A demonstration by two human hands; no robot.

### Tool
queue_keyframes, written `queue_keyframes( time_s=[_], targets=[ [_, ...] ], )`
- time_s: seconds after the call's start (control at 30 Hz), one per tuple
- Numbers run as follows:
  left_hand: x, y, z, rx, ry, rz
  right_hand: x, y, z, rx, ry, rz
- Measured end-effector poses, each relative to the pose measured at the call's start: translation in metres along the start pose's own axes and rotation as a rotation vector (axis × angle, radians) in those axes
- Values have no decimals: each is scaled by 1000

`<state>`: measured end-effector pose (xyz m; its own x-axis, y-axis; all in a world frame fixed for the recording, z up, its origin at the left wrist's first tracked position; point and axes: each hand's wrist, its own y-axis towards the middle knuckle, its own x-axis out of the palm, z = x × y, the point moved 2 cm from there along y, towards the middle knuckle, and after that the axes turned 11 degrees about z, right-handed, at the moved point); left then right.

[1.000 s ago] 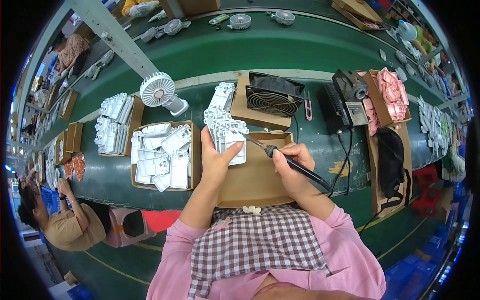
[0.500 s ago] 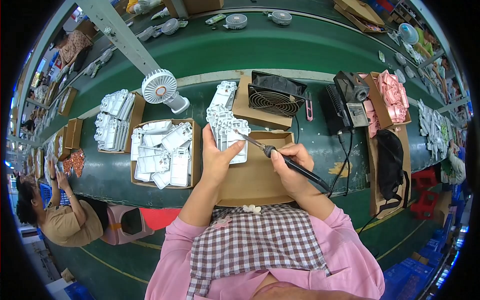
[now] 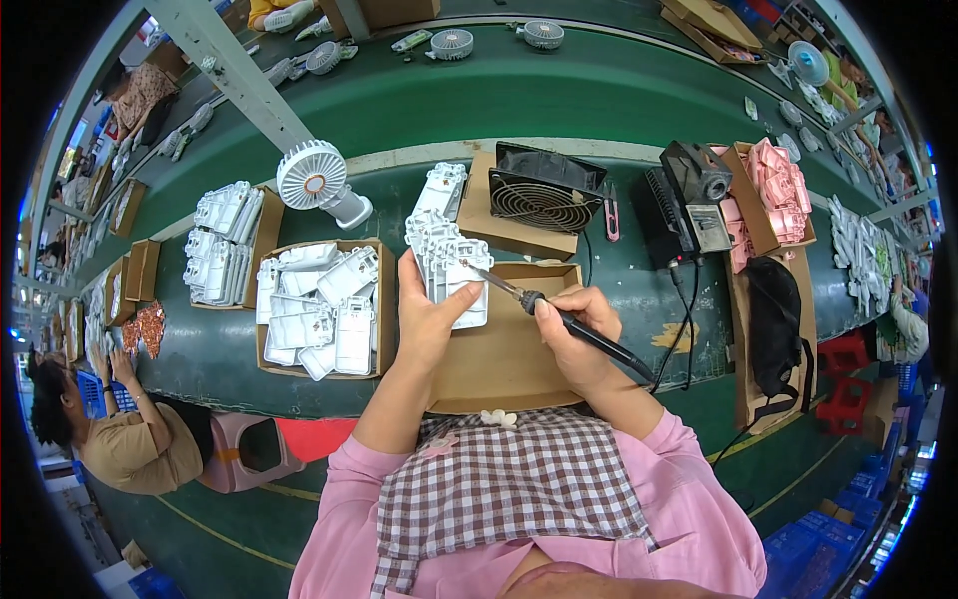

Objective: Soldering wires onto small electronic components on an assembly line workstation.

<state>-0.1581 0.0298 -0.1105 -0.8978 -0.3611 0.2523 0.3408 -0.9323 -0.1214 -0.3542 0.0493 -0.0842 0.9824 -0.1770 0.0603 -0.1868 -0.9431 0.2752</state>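
My left hand (image 3: 427,317) grips a stack of white plastic housings (image 3: 436,250), thumb across the front piece. In my right hand (image 3: 581,334) is a soldering iron (image 3: 606,346), held like a pen. Its metal tip reaches the small copper-coloured part on the front housing; whether they touch is too small to tell. Beneath both hands lies a shallow cardboard tray (image 3: 499,384). Just beyond the held stack, more white housings (image 3: 445,185) lie on the bench.
Left stand a box of white housings (image 3: 317,309), another stack (image 3: 222,245) and a white handheld fan (image 3: 314,177). Beyond are a black cooling fan (image 3: 544,190), a pink cutter (image 3: 611,215) and a black soldering station (image 3: 664,215). Right: pink housings (image 3: 776,190), black bag (image 3: 773,324). A co-worker (image 3: 130,429) sits left.
The whole view has shifted slightly, and the fans on the far green belt have moved left. My hands keep the same hold, with the iron's tip still at the front housing.
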Motion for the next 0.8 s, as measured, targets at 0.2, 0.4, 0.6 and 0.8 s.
queue_keyframes(
  time_s=[0.2,0.4,0.6,0.8],
  targets=[
    [2,-1,1,-26,-19,-11,-1,-2,1,16,73,51],
    [4,-2,3,-18,-32,-21,-1,0,-2,-9,22,-7],
    [4,-3,5,-15,-23,-22,1,0,-3,-16,15,-27],
    [4,-3,3,-21,-35,-7,2,1,-4,-22,-7,-34]
  ],
)
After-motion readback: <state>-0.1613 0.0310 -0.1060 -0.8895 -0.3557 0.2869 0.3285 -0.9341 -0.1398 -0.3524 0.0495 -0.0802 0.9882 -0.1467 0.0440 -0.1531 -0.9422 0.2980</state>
